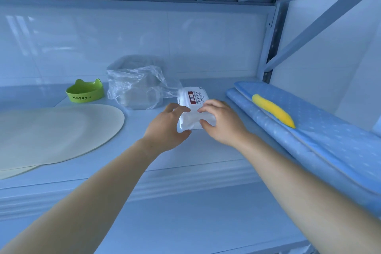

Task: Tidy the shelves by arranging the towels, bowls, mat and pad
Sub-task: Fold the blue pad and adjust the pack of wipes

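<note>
Bare forearms, bare L grip [167,128] & R grip [221,123]

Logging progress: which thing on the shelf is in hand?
The white red-labelled pack, gripped between left hand and right hand; green bowl, mat and pad lie untouched.

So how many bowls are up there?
1 plainly: the green bowl at the back left of the shelf, behind the round mat. The clear plastic bag beside it may hide more.
</note>
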A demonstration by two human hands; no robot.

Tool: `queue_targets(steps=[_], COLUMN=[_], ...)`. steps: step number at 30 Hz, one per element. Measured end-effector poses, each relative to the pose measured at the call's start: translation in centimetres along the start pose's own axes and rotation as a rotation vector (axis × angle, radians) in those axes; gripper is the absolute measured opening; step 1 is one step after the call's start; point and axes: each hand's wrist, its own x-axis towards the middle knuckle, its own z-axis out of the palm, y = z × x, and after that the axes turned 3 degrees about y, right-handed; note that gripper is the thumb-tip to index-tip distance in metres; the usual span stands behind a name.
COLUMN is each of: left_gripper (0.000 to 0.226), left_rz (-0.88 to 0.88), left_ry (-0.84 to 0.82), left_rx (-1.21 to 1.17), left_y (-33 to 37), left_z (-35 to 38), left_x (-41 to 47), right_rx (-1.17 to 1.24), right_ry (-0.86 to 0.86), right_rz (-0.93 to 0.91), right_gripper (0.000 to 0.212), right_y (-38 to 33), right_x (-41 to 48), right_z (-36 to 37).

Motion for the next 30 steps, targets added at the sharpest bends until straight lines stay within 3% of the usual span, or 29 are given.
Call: queue_targets(steps=[6,17,30], left_gripper=[0.084,0.075,0.074], left_rz=[-0.018,0.027,0.038], left_ry=[-0.103,-0.095,-0.136], left_rx=[0.026,0.068,0.084], left_y=[-0.3,-0.2,0.2], left_z=[1.6,4.8,7.0], left_x=[3.3,7.1,10.8], right_rx=[0.042,0.158,0.115], right_ry=[-0.017,0.006,0.034], right_rz=[0.040,0.062,0.156], right_gripper=[0.029,0.020,0.027], right_y=[2.1,4.9,7.2], right_x=[1.7,3.4,5.9], right_z=[0.9,0.9,1.3])
